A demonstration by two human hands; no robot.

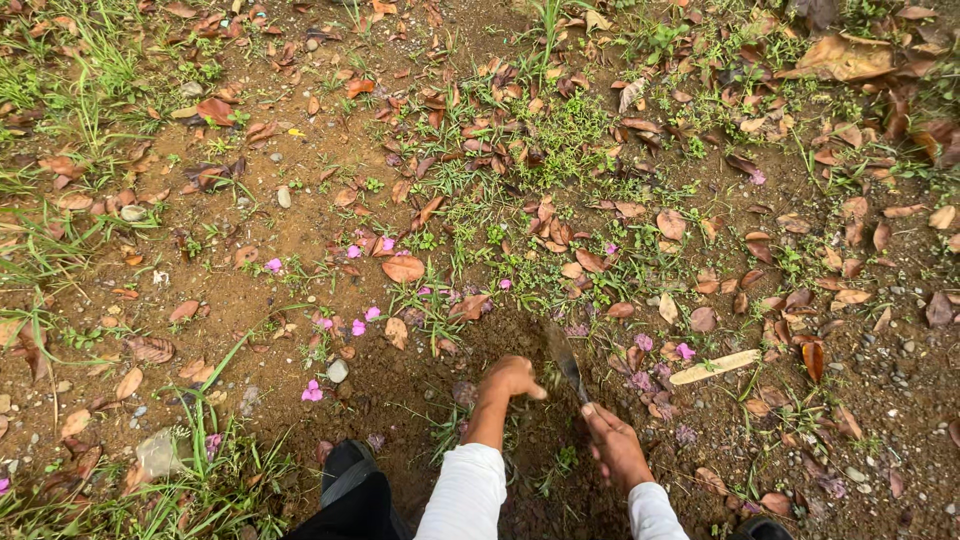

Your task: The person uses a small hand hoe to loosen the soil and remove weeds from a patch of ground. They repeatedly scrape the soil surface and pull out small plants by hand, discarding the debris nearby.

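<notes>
My right hand (615,445) grips the handle of a long dull-metal blade (562,355), which points up and away over the bare brown soil. My left hand (510,380) is closed low against the ground just left of the blade, among small green weeds; what it holds is hidden by the fingers. Both arms wear white sleeves (465,495). A patch of darker, loosened soil (500,335) lies right in front of the hands.
Dry brown leaves, small pink petals (312,392) and tufts of grass cover the ground. A pale stone (158,452) lies at the lower left, a flat strip of wood (715,367) to the right. My dark shoe (345,465) is at the bottom.
</notes>
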